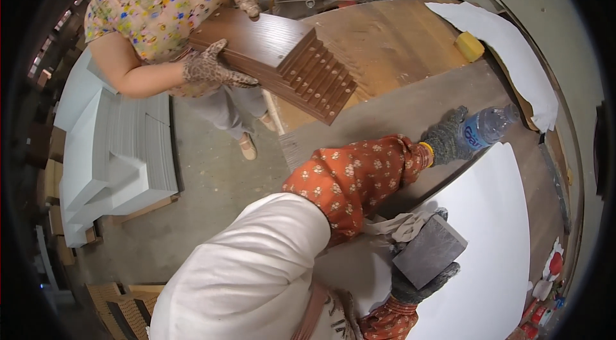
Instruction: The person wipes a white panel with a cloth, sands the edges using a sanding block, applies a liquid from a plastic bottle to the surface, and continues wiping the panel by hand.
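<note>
On the wooden desk (410, 109), the left hand (446, 138), in a grey knit glove, has its fingers wrapped around a clear plastic water bottle (489, 125) lying on its side, cap pointing away from the fingers. Nearer the body, the right hand (417, 279) grips a grey sanding block (428, 250) with fingers curled under its edge, a pale rag (401, 224) just beside them, over a white panel (494, 237). Well beyond the left fingers, a co-worker's gloved hand (208, 67) carries a stack of brown boards (282, 61). A yellow sponge (470, 45) sits far off.
</note>
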Demonstrator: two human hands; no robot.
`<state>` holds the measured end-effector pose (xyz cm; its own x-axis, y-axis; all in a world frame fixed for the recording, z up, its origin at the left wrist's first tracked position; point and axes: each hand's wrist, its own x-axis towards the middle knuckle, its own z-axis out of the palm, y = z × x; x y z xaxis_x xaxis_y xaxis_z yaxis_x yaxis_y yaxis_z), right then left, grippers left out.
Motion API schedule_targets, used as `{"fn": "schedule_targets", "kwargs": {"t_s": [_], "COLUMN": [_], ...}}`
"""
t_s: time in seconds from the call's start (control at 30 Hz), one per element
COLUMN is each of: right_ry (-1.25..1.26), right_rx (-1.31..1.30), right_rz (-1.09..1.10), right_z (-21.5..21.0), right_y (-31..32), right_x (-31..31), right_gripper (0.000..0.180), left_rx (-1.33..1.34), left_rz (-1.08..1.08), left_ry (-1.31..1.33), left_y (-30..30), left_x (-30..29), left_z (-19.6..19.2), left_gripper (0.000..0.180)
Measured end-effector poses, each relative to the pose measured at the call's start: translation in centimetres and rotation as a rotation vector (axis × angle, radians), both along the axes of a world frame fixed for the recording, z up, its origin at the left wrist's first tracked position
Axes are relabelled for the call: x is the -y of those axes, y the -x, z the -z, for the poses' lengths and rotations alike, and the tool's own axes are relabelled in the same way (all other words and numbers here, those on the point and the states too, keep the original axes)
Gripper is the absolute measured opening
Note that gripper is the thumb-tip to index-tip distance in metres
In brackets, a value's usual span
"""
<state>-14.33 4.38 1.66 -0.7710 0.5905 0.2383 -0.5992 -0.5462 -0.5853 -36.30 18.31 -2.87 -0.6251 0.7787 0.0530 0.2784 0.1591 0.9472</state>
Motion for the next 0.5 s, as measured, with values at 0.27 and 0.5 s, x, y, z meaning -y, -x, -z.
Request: {"fn": "schedule_targets", "kwargs": {"t_s": [0.27,0.5], "right_ry": [0.296,0.349], "right_rx": [0.176,0.178], "right_rz": [0.115,0.082], "right_z": [1.5,1.9], "right_y": [-0.9,-1.3], "right_x": [0.4,0.1], "right_gripper": [0.089,0.072], "left_rx": [0.036,0.701], "left_rz": [0.206,0.307], "left_ry": [-0.285,-0.551], "left_y": [0.8,-2.8], "left_x": [11.9,22.6], "left_z": [5.0,4.9], "left_gripper": [0.083,0.049]}}
